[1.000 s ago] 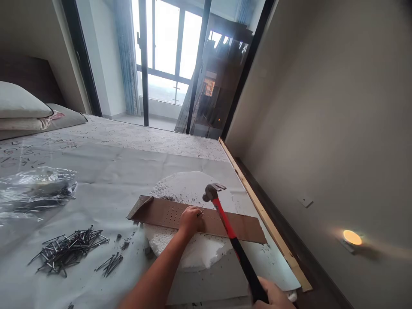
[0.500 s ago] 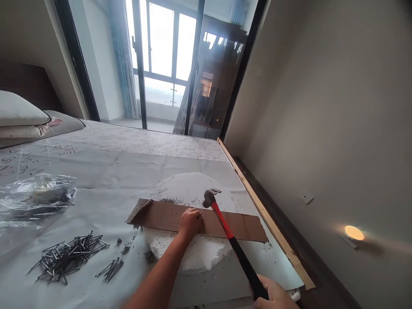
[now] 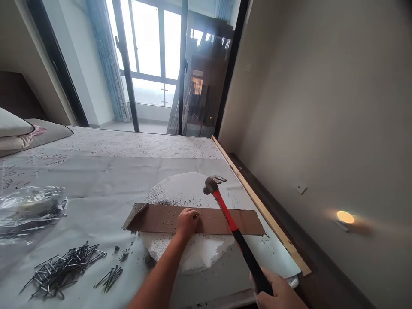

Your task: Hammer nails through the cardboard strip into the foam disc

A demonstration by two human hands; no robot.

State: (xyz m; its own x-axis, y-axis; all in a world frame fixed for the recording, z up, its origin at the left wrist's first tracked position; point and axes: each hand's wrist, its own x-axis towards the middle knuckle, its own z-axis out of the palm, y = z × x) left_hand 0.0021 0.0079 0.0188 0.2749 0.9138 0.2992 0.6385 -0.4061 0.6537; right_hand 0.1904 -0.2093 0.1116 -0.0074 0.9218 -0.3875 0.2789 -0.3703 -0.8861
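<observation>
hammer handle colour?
Head view: the claw hammer's handle is red near the steel head, black at the end held by the right hand.

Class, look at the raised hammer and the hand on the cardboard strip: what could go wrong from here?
1. The left hand rests on the cardboard strip close under the hammer; a stray blow could hit fingers.
2. The strip lies on a crumbling foam disc, so it may shift.
3. The loose nails nearby could prick the forearm.

Open sheet [image 3: 106,171] beyond the cardboard strip [image 3: 225,221], nail pile [image 3: 61,268] left, wall [image 3: 322,107] close right
</observation>
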